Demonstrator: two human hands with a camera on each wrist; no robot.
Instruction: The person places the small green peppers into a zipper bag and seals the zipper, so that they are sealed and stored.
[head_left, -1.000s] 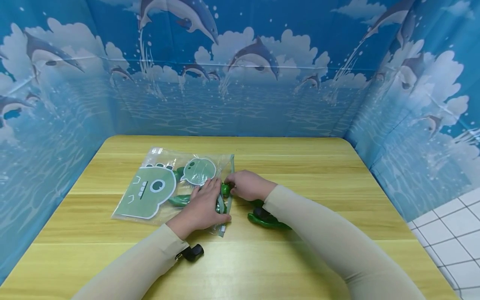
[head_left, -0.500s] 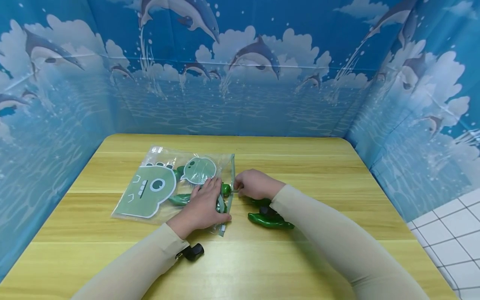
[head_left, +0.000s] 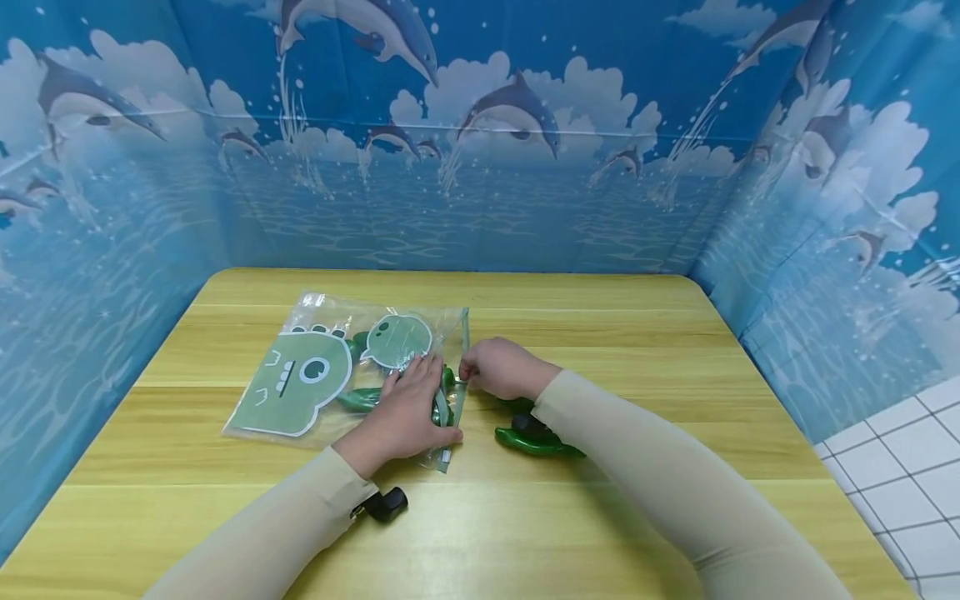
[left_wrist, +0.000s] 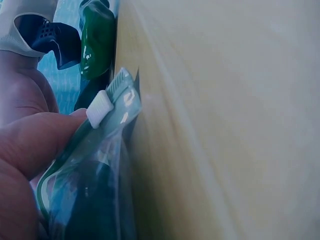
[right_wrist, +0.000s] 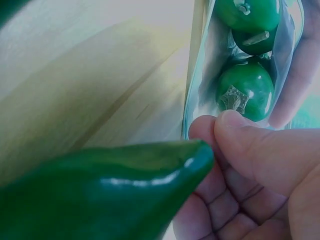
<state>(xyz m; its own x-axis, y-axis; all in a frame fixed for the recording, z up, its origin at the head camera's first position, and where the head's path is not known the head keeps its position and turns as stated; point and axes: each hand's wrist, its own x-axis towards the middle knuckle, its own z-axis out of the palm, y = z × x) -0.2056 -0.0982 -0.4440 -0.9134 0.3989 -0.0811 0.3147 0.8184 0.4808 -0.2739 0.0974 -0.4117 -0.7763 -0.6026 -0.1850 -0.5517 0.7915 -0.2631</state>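
A clear zip bag point(head_left: 292, 383) with a green cartoon print lies on the table, its mouth facing right. Several glossy green peppers show through it. My left hand point(head_left: 408, 412) rests on the bag near the mouth, fingers straight and thumb spread; in the left wrist view the thumb lies beside the white zip slider point(left_wrist: 99, 108). My right hand point(head_left: 504, 367) pinches the stem of a green pepper point(right_wrist: 248, 86) between thumb and forefinger, at the mouth of the bag. More stem ends sit inside beside it. The left fingers' undersides are hidden.
Loose green peppers point(head_left: 534, 442) lie on the wooden table point(head_left: 600, 533) under my right forearm; one fills the lower left of the right wrist view. A black wrist camera point(head_left: 386, 505) sits by my left cuff. A dolphin-print curtain point(head_left: 480, 208) surrounds the table.
My right hand drew slightly right with the pepper's stem, then moved back left toward the bag, and the pepper now sits further in. My left hand and the bag have stayed put.
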